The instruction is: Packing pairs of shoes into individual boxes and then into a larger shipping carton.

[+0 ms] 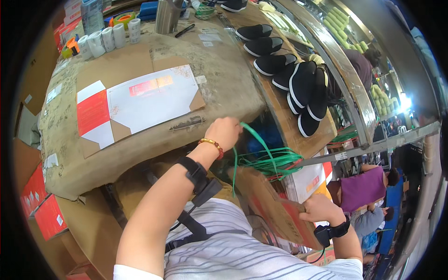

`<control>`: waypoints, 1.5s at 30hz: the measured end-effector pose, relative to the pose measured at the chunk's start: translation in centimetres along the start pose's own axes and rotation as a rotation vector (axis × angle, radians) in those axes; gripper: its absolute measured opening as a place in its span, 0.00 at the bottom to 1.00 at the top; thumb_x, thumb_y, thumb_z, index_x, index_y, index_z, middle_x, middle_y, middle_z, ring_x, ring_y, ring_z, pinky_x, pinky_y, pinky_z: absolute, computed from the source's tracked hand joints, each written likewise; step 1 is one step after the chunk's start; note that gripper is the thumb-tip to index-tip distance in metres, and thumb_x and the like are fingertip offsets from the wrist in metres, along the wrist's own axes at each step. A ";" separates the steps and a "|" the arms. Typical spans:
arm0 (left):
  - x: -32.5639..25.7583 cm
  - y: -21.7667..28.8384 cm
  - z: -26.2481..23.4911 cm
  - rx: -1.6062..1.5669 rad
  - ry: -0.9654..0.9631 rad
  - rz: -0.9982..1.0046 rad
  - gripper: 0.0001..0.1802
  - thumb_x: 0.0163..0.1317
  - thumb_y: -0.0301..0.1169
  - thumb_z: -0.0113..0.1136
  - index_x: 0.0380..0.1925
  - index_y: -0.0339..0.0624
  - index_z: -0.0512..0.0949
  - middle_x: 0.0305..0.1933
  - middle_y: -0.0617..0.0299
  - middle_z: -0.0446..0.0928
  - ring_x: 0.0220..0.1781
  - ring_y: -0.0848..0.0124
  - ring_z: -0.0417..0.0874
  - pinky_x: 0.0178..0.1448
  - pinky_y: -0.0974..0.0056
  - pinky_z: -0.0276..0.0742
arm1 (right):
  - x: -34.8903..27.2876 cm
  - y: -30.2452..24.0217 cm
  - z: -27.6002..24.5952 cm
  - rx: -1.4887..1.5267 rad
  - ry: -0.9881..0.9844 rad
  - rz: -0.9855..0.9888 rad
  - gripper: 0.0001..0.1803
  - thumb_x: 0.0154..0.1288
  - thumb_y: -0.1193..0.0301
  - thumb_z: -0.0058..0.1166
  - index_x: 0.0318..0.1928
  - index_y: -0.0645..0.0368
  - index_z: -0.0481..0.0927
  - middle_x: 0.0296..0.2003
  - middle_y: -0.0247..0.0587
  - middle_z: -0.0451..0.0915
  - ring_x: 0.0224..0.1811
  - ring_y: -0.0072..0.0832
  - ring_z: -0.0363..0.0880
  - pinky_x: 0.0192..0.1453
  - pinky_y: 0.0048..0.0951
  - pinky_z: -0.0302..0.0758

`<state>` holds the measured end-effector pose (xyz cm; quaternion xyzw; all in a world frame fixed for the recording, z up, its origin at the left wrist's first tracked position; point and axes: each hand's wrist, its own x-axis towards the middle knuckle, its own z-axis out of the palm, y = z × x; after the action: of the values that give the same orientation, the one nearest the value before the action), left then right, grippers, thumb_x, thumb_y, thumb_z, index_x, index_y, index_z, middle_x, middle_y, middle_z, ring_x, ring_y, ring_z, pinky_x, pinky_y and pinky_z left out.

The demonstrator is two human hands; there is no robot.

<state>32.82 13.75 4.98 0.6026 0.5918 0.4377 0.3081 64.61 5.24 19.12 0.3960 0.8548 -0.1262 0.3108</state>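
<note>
Pinching a green strap (254, 137) that arcs down-right, the left hand (225, 132) closes; the right hand (318, 208) grips a cardboard sheet (270, 205).

Single head-worn fisheye view, looking steeply down, close over worktable (224, 88), edges bending toward rim

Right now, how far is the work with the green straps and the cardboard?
Done: black shoes lie in a row on the bench; a flat unfolded box blank lies on the table. In hand: the left hand pulls a green strap from the bundle, and the right hand grips a stack of flat cardboard. Left: no strap is around the stack yet.
</note>
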 end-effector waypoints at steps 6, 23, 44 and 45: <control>-2.1 -8.1 3.5 0.513 -0.639 -0.242 0.51 0.55 0.34 0.63 0.68 0.28 0.39 0.68 0.40 0.59 0.67 0.51 0.64 0.67 0.58 0.64 | -4.5 2.1 -3.7 0.051 -0.044 -0.054 0.22 0.50 0.53 0.54 0.17 0.62 0.74 0.17 0.51 0.72 0.22 0.48 0.74 0.25 0.41 0.70; -6.8 -5.1 -13.0 -1.683 -0.133 -0.027 0.32 0.65 0.41 0.56 0.65 0.37 0.61 0.60 0.58 0.71 0.60 0.70 0.70 0.63 0.67 0.66 | 8.2 5.7 -19.7 1.447 1.143 -0.421 0.26 0.60 0.63 0.47 0.57 0.62 0.67 0.50 0.42 0.74 0.51 0.29 0.75 0.57 0.30 0.72; -18.9 -8.7 -25.4 1.097 0.279 0.127 0.36 0.40 0.43 0.69 0.54 0.53 0.75 0.57 0.58 0.72 0.58 0.60 0.73 0.59 0.52 0.68 | 35.9 -11.0 -8.0 1.638 0.470 -0.599 0.29 0.73 0.60 0.40 0.64 0.69 0.62 0.64 0.46 0.66 0.66 0.37 0.65 0.69 0.37 0.60; -18.9 -9.0 -25.0 1.027 0.312 0.074 0.41 0.36 0.47 0.72 0.57 0.55 0.72 0.61 0.57 0.68 0.63 0.60 0.69 0.62 0.49 0.64 | 35.7 -10.8 -7.5 1.642 0.474 -0.584 0.29 0.73 0.60 0.40 0.64 0.69 0.62 0.64 0.46 0.66 0.66 0.37 0.65 0.69 0.37 0.60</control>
<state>8.05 -7.50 4.58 0.6240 0.7469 0.1871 -0.1336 35.62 22.99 2.05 0.2761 0.6039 -0.6856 -0.2985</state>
